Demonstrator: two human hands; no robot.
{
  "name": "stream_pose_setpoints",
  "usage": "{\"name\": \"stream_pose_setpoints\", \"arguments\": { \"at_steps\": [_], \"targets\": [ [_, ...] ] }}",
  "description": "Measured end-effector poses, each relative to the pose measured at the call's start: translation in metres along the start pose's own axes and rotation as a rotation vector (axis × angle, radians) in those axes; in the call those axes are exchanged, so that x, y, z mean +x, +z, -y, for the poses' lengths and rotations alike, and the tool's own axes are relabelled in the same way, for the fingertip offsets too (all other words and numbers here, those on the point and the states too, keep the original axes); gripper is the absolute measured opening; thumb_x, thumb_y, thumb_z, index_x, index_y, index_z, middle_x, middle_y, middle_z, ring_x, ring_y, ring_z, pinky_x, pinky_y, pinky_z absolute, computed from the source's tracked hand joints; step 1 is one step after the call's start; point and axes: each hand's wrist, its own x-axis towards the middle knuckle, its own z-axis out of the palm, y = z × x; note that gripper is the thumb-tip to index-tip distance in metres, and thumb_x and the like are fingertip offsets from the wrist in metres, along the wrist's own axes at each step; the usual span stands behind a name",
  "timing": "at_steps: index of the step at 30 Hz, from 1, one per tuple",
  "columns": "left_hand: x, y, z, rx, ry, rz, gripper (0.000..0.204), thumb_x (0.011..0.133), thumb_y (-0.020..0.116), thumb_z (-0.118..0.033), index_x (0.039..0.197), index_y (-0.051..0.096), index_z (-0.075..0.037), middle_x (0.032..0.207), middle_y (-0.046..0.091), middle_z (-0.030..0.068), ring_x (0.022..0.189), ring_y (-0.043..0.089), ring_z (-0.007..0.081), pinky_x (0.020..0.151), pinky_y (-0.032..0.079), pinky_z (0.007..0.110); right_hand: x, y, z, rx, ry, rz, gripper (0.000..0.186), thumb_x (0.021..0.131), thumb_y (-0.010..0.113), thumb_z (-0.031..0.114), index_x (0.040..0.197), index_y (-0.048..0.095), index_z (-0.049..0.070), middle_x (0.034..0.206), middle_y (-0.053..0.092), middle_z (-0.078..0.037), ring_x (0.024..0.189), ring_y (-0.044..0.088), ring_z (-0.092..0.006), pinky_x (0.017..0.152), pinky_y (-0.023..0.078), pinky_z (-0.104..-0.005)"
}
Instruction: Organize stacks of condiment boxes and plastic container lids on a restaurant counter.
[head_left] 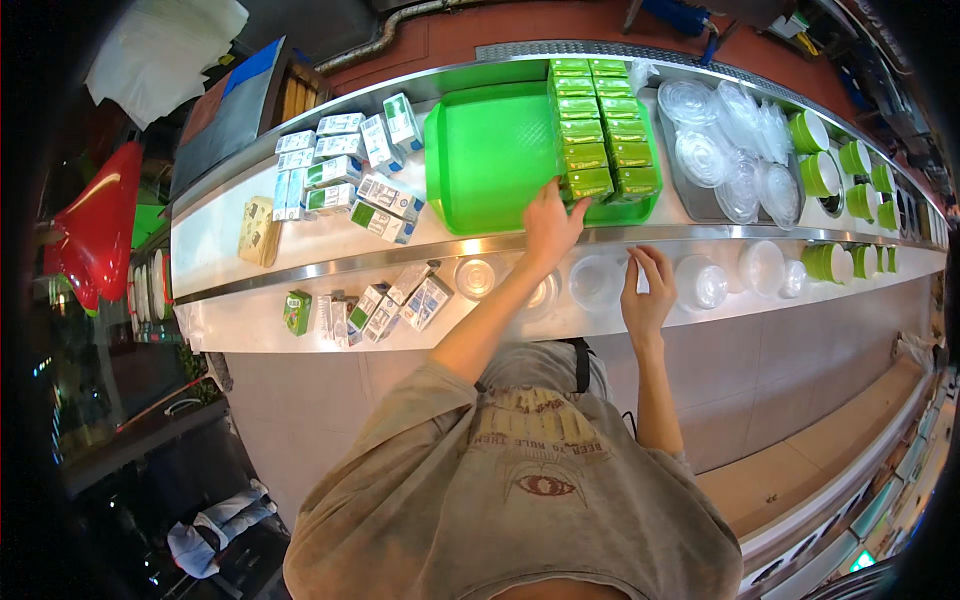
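Two rows of green drink cartons [607,130] stand side by side on the right part of a bright green tray [490,150]. My left hand [552,228] reaches to the near end of the left row. Its fingers and thumb close on the front green carton [585,184], at its near lower edge. My right hand [650,288] hovers by the counter's metal edge, right of the tray. Its fingers are loosely bent and apart from the thumb, with nothing visible in them. A clear round plastic container [597,282] lies on the lower shelf beside it.
White-and-blue cartons [338,146] stand left of the tray; several more [427,303] lie on the lower shelf. A grey tray [700,207] of clear lids [703,157] sits at right, beside green cups [820,175]. A metal edge [400,258] divides counter and lower shelf.
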Motion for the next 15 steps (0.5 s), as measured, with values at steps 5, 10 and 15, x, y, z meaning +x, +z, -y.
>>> {"name": "stream_pose_setpoints", "arguments": {
  "at_steps": [5,10,15],
  "targets": [
    [0.001,0.007,0.002,-0.232,-0.03,0.077,0.051,0.08,0.074,-0.018,0.124,0.055,-0.001,0.104,0.066,0.0199,0.092,0.066,0.035,0.076,0.054,0.043,-0.036,0.017,0.008,0.103,0.087,0.094,0.018,0.084,0.064,-0.003,0.101,0.069,0.003,0.101,0.065,-0.014,0.091,0.065,-0.0297,0.079,0.051,-0.0363],
    [-0.025,-0.031,0.016,-0.306,-0.036,0.061,0.049,0.082,0.069,-0.009,0.127,0.054,-0.001,0.109,0.065,0.0169,0.094,0.067,0.0268,0.073,0.057,0.036,-0.052,0.04,0.036,0.217,0.126,0.277,0.018,0.085,0.063,-0.002,0.1,0.07,0.003,0.102,0.066,-0.014,0.092,0.065,-0.0292,0.081,0.051,-0.0357],
    [-0.089,-0.137,0.045,-0.315,-0.072,-0.029,0.037,0.085,0.061,0.0,0.122,0.06,-0.004,0.108,0.065,0.0127,0.094,0.067,0.0231,0.071,0.058,0.031,-0.06,0.077,0.059,0.324,0.05,0.425,0.017,0.084,0.064,-0.002,0.1,0.07,0.003,0.099,0.066,-0.014,0.088,0.066,-0.0288,0.079,0.052,-0.0348]
  ]
}}
